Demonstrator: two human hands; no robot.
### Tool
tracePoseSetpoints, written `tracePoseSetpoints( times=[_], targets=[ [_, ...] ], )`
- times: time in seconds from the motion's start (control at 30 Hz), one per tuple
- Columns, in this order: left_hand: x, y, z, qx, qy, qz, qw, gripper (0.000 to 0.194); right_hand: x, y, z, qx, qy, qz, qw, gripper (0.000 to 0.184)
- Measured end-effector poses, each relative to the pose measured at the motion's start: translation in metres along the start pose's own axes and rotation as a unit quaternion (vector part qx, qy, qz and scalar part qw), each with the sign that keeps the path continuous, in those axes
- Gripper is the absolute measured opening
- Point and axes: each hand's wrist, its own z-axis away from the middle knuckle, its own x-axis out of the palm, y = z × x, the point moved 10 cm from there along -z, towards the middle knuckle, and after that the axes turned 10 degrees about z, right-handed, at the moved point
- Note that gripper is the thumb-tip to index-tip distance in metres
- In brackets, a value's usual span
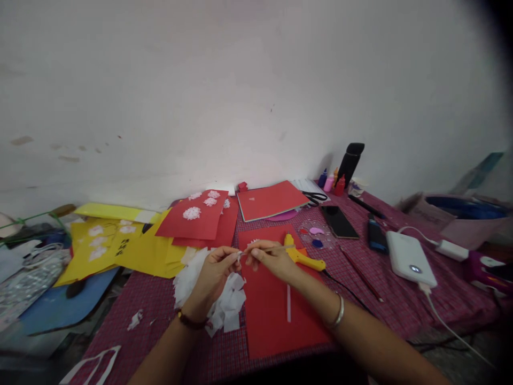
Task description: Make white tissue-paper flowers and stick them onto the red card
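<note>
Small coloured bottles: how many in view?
4, near the wall: blue bottle at left, then pink bottle, orange bottle partly hidden, red bottle at right. More may be hidden behind.

One left hand (214, 272) and one right hand (276, 260) show over the counter (160, 326), with one yellow glue gun (302, 257) and one pale stick (288, 303) near the middle. Four white flowers (192, 213) sit on the top red card (170, 227), far left; the heaped white pieces (230, 303) overlap too much to count. Rightward are four small bottles (340, 186), three paint blobs (316, 231), one phone (340, 222), one pencil (362, 274) and one white power bank (409, 259).
</note>
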Motion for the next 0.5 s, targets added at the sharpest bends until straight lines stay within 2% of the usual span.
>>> tracePoseSetpoints(
  times=[0.13, 0.2, 0.27, 0.4, 0.5],
  targets=[
    [0.003, 0.007, 0.003, 0.049, -0.001, -0.084, 0.995, 0.007, -0.003, -0.004, 0.000, -0.010, 0.029, -0.004, 1.000, 0.038],
    [0.005, 0.012, 0.005, 0.085, 0.005, -0.151, 0.985, 0.007, -0.001, -0.003, 0.000, 0.006, 0.022, -0.042, 0.999, 0.039],
    [0.006, 0.015, 0.006, 0.104, 0.008, -0.177, 0.979, 0.005, 0.001, -0.003, 0.000, 0.022, -0.002, -0.072, 0.997, 0.034],
    [0.000, 0.011, 0.001, 0.070, 0.009, -0.071, 0.995, 0.006, -0.003, -0.008, -0.001, 0.031, -0.035, -0.079, 0.996, 0.023],
    [-0.003, 0.009, -0.001, 0.050, 0.011, -0.031, 0.998, 0.007, -0.016, -0.010, -0.003, 0.023, 0.007, -0.063, 0.998, 0.022]
  ],
)
